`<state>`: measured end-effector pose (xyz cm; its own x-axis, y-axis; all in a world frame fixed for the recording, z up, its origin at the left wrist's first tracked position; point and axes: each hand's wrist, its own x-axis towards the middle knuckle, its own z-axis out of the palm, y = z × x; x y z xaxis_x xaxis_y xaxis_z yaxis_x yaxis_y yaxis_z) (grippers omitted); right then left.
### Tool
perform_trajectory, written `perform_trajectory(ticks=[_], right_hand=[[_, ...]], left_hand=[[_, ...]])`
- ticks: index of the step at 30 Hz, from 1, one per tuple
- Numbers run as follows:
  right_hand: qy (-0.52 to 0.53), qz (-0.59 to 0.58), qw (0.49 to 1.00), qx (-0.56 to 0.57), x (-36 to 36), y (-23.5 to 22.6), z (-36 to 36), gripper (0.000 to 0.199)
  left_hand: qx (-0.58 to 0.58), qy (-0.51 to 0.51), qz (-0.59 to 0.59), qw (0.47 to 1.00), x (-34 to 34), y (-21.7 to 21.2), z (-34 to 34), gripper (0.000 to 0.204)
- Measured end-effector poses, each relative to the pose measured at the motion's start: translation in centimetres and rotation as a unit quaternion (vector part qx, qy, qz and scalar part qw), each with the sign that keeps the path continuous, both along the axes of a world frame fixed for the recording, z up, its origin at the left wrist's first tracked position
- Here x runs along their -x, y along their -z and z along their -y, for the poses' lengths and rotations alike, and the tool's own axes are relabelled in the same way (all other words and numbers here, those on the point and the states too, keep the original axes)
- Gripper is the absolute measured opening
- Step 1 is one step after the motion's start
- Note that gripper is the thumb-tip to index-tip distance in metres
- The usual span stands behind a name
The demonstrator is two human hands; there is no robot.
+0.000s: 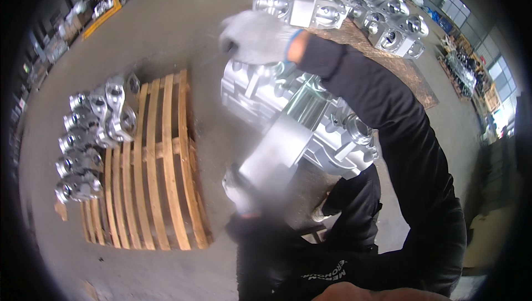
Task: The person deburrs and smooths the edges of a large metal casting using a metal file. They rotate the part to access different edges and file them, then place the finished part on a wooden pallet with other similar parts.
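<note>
A large silver metal casting, with round bored openings and a flat smooth block, hangs in front of my body between my two hands. My right hand, in a grey-white glove, curls over its far end; motion smears the fingers. At the near left end, my left hand, gloved too, grips the edge of the flat block, and its fingers are partly hidden. The casting is tilted and blurred in places. To its left lies a slatted wooden pallet, with several similar silver castings lined up along its left side.
More silver castings stand at the far right on a brown, worn board. A yellow bar-shaped piece of equipment lies at the far left near stacked goods. Loaded pallets line the right wall. Grey floor surrounds the pallet.
</note>
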<state>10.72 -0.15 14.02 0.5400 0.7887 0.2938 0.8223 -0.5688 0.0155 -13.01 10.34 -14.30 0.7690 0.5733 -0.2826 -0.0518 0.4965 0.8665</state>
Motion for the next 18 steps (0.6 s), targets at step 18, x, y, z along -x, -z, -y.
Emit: perform_trajectory(ticks=[18], right_hand=[[0.188,0.024,0.979,0.082,-1.8,-1.6,6.5,0.018]], left_hand=[[-0.171,0.006,-0.068,0.983,-0.3,0.3,-0.8,0.04]])
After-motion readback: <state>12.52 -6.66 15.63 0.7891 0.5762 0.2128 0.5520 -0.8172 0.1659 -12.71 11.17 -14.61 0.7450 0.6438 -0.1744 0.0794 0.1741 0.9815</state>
